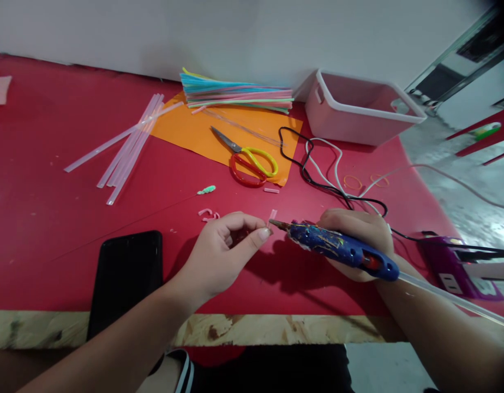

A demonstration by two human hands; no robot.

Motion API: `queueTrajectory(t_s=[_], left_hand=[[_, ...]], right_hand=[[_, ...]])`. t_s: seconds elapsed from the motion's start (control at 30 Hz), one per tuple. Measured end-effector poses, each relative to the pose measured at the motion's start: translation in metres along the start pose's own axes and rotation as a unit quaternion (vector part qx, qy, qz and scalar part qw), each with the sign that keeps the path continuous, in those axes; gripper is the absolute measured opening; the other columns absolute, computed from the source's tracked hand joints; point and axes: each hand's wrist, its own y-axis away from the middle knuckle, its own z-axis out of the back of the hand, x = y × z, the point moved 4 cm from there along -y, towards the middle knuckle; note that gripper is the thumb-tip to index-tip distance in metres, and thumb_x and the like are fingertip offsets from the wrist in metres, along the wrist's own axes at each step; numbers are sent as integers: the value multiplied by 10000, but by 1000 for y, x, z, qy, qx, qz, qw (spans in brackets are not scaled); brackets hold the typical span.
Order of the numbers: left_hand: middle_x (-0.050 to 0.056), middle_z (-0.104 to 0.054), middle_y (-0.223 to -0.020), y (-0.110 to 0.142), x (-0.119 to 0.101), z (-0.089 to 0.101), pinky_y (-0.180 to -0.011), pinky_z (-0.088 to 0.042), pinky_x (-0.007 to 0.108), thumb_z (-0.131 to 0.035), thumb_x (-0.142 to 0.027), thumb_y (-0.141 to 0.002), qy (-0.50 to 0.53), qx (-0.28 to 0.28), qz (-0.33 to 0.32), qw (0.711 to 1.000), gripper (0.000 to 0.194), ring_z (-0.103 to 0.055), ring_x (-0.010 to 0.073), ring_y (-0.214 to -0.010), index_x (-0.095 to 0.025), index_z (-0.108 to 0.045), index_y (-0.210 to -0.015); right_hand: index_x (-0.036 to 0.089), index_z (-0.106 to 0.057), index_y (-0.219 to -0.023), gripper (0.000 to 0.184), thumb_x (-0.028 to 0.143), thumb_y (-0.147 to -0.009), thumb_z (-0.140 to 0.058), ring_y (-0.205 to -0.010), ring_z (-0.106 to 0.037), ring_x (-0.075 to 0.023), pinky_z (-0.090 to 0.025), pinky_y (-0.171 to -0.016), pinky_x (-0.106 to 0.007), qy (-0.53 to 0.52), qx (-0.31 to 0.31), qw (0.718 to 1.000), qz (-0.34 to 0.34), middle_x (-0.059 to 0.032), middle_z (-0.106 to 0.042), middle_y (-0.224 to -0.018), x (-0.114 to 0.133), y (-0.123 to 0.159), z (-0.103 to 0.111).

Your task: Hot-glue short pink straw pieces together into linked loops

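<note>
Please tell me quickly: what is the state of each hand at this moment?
Left hand: closed in a pinch, apparently on a small pink piece.
Right hand: closed around the blue glue gun.

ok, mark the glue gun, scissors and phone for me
glue gun [336,246]: head view, on the blue body
scissors [237,148]: head view, on the metal near the pivot
phone [126,275]: head view, on the dark face

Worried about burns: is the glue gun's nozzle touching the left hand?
Cannot tell: the head view shows the nozzle beside the left hand, any gap too small to judge.
</note>
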Motion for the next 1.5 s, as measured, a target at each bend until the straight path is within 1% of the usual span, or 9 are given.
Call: queueTrajectory(t_s=[0.17, 0.33, 0.43, 0.57, 0.67, 0.8, 0.9, 1.13, 1.5], left_hand=[[5, -696, -776, 0, -1, 0, -693, -520, 231, -729, -256, -836, -10, 10, -1, 1000, 96, -630, 124, -735, -169, -699, -809], [6, -696, -791, 0, -1, 0, -714, -519, 227, -717, -254, -854, -16, 12, -3, 1000, 97, -630, 121, -752, -168, -695, -816], [4, -695, -795, 1, 0, -1, -716, -518, 225, -721, -260, -856, -12, 18, -1, 1000, 102, -636, 121, -758, -168, -693, -823], [3, -690, -799, 1, 0, -1, -715, -514, 222, -708, -256, -868, -19, 16, -2, 1000, 97, -625, 117, -756, -169, -689, -829], [5, -695, -799, 1, -1, 0, -718, -516, 227, -711, -252, -864, -18, 15, -3, 1000, 98, -629, 121, -758, -171, -685, -817], [3, -691, -788, 1, -1, 0, -706, -511, 225, -712, -253, -865, -23, 15, 0, 1000, 98, -625, 119, -744, -172, -687, -816], [9, -698, -813, 1, -1, 0, -729, -515, 233, -703, -252, -873, -28, 13, -5, 1000, 86, -632, 125, -766, -176, -692, -835], [10, -695, -809, 1, 0, -1, -725, -523, 235, -710, -260, -867, -17, 16, -5, 1000, 98, -636, 130, -769, -178, -685, -819], [3, -682, -807, 1, -2, -1, -738, -517, 224, -707, -249, -870, -20, 17, -9, 1000, 94, -632, 122, -777, -173, -684, -818]], right_hand=[[220, -592, -971, 156, 222, -815, -586, -614, -630, -151, -518, -551, -266, -8, -6, 1000, 8, -22, -656, -729, 2, -1, 0], [228, -577, -970, 168, 224, -803, -588, -587, -645, -162, -486, -498, -268, 3, -14, 1000, -2, -28, -661, -718, 2, -2, 1], [241, -570, -975, 182, 213, -796, -585, -583, -649, -172, -494, -504, -280, 3, 0, 1000, -2, -27, -662, -714, 2, -3, 1], [241, -569, -980, 205, 191, -783, -599, -573, -650, -160, -514, -533, -278, 0, -5, 1000, -7, -30, -666, -731, 2, -2, 2], [244, -567, -988, 208, 196, -789, -601, -579, -657, -165, -504, -512, -277, -2, -4, 1000, 1, -32, -675, -731, 2, -2, 2], [239, -569, -973, 177, 217, -798, -590, -573, -651, -160, -489, -486, -275, 2, -2, 1000, -9, -25, -671, -720, 1, -2, 1], [248, -571, -974, 176, 219, -802, -594, -574, -649, -155, -492, -487, -280, -1, -6, 1000, -16, -29, -680, -741, 0, -1, 2], [251, -568, -999, 231, 203, -778, -613, -588, -653, -161, -488, -496, -287, -8, 2, 1000, -18, -36, -690, -770, -2, 0, 2], [250, -565, -973, 205, 203, -776, -597, -534, -620, -145, -474, -481, -269, 8, -5, 1000, -15, -18, -687, -726, 1, -2, 3]])
